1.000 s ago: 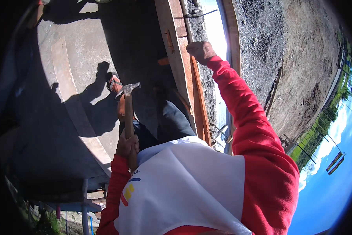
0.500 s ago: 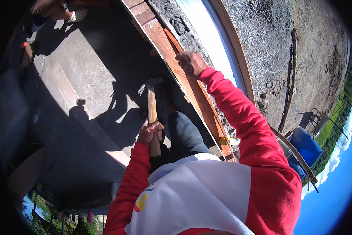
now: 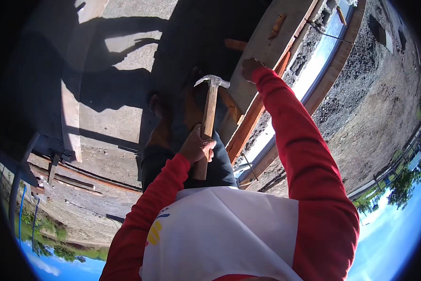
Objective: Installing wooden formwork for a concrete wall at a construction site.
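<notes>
My left hand (image 3: pixel 198 144) is wrapped round the wooden handle of a claw hammer (image 3: pixel 210 105). Its metal head points away from me, above my dark trousers. My right hand (image 3: pixel 251 71) is farther out to the right, at a wide greyish board (image 3: pixel 266 42) beside a reddish wooden plank (image 3: pixel 243 133). Its fingers look curled in, but shadow covers them, and anything held there is too dark to make out. A small split piece of wood (image 3: pixel 277 26) lies on the board beyond that hand.
To the right, a bright white strip (image 3: pixel 308 84) runs between rough concrete and a curved wooden edge (image 3: pixel 329 70), with gravel (image 3: pixel 360 65) beyond. At left, shadows cross the concrete floor (image 3: pixel 109 119). Several timber pieces (image 3: pixel 79 180) lie at lower left.
My view has turned, so the boards and ground sit differently. The hammer stays in my left hand, seen higher and farther right. My right hand appears farther right, now in shadow at the board.
</notes>
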A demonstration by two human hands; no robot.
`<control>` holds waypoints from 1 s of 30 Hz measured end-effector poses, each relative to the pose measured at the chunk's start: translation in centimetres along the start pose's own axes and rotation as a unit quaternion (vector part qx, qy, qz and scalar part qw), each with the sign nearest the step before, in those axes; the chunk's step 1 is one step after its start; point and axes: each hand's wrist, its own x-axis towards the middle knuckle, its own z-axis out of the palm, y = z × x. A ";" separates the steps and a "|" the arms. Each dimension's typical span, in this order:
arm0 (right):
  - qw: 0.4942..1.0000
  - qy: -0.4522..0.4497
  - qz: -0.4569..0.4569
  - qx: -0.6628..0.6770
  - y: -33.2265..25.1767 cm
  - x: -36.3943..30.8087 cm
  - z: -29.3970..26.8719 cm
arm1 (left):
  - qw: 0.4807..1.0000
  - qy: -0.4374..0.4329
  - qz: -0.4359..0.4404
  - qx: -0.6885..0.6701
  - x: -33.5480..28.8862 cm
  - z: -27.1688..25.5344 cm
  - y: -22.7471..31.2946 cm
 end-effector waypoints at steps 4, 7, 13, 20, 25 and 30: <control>0.990 -0.056 -0.016 -0.125 -1.0 0.3 0.9 | 1.000 -0.005 0.018 -0.010 1.7 -1.5 -1.8; 0.994 -0.066 0.009 -0.085 -1.4 0.8 1.1 | 0.997 -0.009 0.055 -0.043 3.0 -1.7 -3.6; 0.992 -0.075 0.043 -0.094 -2.1 1.0 1.4 | 0.968 -0.004 0.244 -0.062 6.5 -0.9 -6.9; 0.993 -0.044 -0.004 -0.107 -1.2 1.1 2.0 | 0.972 -0.047 0.128 -0.190 7.4 0.2 -7.4; 0.993 -0.096 -0.014 -0.065 -1.4 1.3 1.7 | 0.991 0.008 0.132 -0.006 7.1 -0.3 -7.8; 0.970 -0.074 -0.101 -0.209 -0.5 -1.7 -0.6 | 0.958 0.012 0.046 -0.284 7.4 -1.1 -9.2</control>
